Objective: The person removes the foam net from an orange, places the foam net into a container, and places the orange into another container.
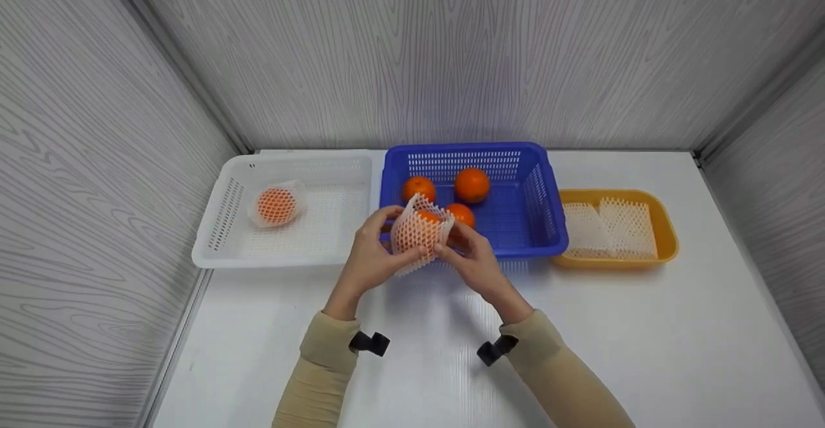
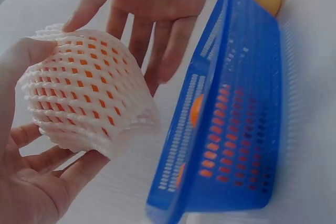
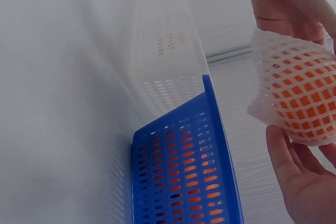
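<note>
An orange in a white foam net sleeve [image 1: 417,238] is held up over the near rim of the blue basket [image 1: 480,252]. My left hand [image 1: 374,254] grips it from the left, thumb on the near face and fingers round the far side. From the right, my right hand [image 1: 475,262] holds the net, its thumb [image 3: 278,142] against the mesh and its fingers partly hidden behind. The sleeve's loose edge [image 2: 139,124] stands out past the fruit. Below, in the blue basket, lie three bare oranges [image 1: 472,185].
A white basket [image 1: 335,222] on the left holds one netted orange [image 1: 277,206]. To the right, a yellow tray [image 1: 668,238] contains flat foam net sleeves [image 1: 626,225]. Grey wood-grain panels [image 1: 451,60] enclose the white table [image 1: 412,363] at the back and sides.
</note>
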The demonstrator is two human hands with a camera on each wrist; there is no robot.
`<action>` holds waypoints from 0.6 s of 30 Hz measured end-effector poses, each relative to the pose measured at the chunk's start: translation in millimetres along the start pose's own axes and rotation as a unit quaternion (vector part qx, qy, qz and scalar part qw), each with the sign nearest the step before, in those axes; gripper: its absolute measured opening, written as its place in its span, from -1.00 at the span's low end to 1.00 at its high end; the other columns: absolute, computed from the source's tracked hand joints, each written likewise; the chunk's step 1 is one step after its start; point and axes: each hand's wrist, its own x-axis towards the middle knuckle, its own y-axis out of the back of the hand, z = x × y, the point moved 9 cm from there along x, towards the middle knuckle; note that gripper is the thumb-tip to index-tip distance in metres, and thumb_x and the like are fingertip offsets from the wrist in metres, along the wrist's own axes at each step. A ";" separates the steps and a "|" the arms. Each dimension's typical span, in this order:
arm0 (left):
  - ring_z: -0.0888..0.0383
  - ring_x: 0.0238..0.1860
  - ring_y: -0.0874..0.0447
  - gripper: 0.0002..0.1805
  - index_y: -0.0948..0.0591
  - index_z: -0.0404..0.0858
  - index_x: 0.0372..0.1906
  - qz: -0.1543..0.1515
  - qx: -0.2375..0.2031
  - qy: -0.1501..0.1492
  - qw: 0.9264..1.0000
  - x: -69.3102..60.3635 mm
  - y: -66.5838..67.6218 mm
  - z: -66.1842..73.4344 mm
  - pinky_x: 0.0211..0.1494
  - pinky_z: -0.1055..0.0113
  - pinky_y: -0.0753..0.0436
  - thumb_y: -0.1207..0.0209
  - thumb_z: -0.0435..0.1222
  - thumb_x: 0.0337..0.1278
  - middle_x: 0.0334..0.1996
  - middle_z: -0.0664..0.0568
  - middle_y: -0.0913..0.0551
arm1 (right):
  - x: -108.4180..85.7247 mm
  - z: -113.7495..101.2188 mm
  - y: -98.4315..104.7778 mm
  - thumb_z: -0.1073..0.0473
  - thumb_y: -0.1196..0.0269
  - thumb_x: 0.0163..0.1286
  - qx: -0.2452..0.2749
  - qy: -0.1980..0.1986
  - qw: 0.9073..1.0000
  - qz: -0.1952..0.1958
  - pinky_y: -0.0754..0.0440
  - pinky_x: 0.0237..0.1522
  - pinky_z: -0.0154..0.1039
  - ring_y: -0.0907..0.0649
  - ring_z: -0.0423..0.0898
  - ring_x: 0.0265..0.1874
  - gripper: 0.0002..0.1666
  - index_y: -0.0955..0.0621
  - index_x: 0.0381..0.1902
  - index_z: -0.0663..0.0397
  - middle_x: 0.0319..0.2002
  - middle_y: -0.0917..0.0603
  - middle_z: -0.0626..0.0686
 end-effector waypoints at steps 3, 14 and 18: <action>0.04 0.10 -0.49 -0.19 -0.42 -0.20 0.27 -0.021 -0.022 0.008 1.000 -4.5 -14.7 -2.2 0.12 0.11 -0.57 -0.50 -0.03 -0.10 0.11 0.02 -0.52 | -8.9 -4.9 9.7 0.35 -0.24 0.39 0.006 -0.007 1.000 0.010 -0.52 0.15 -0.12 -0.54 0.16 0.14 -0.37 -0.35 0.37 0.39 0.18 -0.53 0.27; 0.10 0.09 -0.54 -0.20 -0.41 -0.22 0.23 -0.111 -0.030 -0.002 0.993 -26.0 -60.1 -9.0 0.14 0.24 -0.56 -0.53 -0.10 -0.14 0.09 0.00 -0.51 | -41.5 26.4 40.2 0.33 -0.37 0.26 0.004 -0.022 0.999 -0.024 -0.51 0.16 0.00 -0.53 0.18 0.12 -0.27 -0.38 0.36 0.27 0.22 -0.50 0.22; 0.13 0.13 -0.51 -0.22 -0.40 -0.21 0.19 -0.132 0.021 -0.012 0.991 -32.9 -72.8 -11.6 0.22 0.20 -0.50 -0.52 -0.07 -0.13 0.09 0.03 -0.52 | -50.6 35.3 44.8 0.39 -0.41 0.19 -0.017 -0.033 0.999 -0.029 -0.49 0.18 0.00 -0.50 0.19 0.16 -0.25 -0.41 0.34 0.26 0.23 -0.49 0.20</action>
